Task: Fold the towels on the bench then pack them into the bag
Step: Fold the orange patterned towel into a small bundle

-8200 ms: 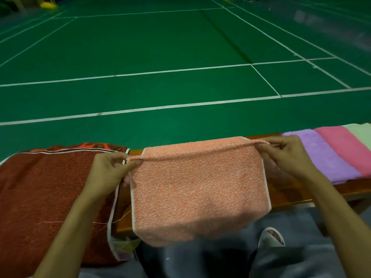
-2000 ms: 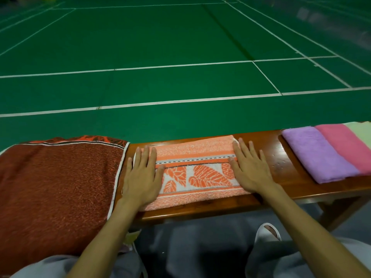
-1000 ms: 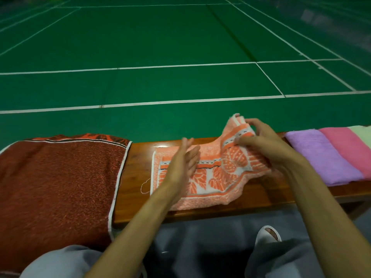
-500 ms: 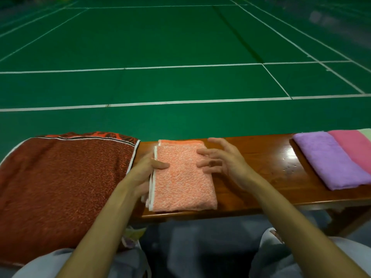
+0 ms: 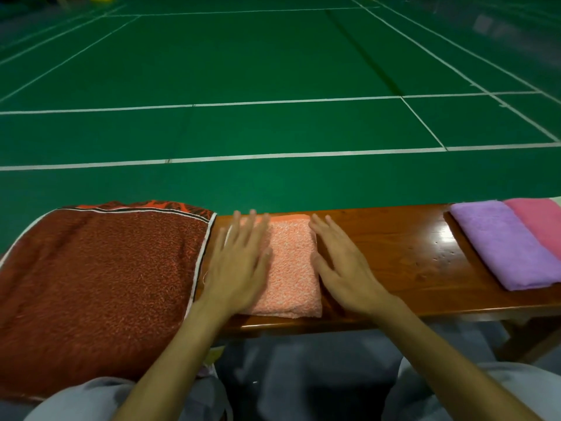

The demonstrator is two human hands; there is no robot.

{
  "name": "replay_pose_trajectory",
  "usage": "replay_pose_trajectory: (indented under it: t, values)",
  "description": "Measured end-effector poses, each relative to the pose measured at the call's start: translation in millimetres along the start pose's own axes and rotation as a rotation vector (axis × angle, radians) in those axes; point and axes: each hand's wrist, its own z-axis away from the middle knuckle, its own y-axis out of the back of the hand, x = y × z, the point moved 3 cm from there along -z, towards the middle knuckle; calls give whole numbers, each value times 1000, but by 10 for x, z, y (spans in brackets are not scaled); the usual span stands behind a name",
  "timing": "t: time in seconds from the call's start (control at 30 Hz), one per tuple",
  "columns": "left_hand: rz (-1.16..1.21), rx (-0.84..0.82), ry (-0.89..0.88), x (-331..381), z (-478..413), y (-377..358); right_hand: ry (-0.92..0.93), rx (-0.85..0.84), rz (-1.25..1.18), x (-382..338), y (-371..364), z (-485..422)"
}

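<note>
A folded orange towel (image 5: 290,268) lies in a small rectangle on the wooden bench (image 5: 394,256). My left hand (image 5: 236,265) lies flat on its left side with fingers straight, slightly blurred. My right hand (image 5: 343,265) rests flat along the towel's right edge, partly on the bench. A large dark red towel (image 5: 97,275) drapes over the bench's left end. A purple towel (image 5: 504,244) and a pink towel (image 5: 540,226) lie at the right. No bag is clearly in view.
The bench's bare glossy wood stretches between the orange towel and the purple one. Beyond the bench lies a green court floor (image 5: 273,71) with white lines. My knees in grey trousers (image 5: 303,375) are under the bench's front edge.
The orange towel was folded from a wide strip into a small rectangle. Both hands let go of its edges and now lie flat on it.
</note>
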Motion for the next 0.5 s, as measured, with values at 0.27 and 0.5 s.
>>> replay_pose_trajectory:
  t: [0.27,0.5]
  values:
    - [-166,-165,-11,-92,33,-241,103,-245,387,-36,-515,19]
    - [4,-116,78,-129,2,-337,-23,-254,416,430,-286,30]
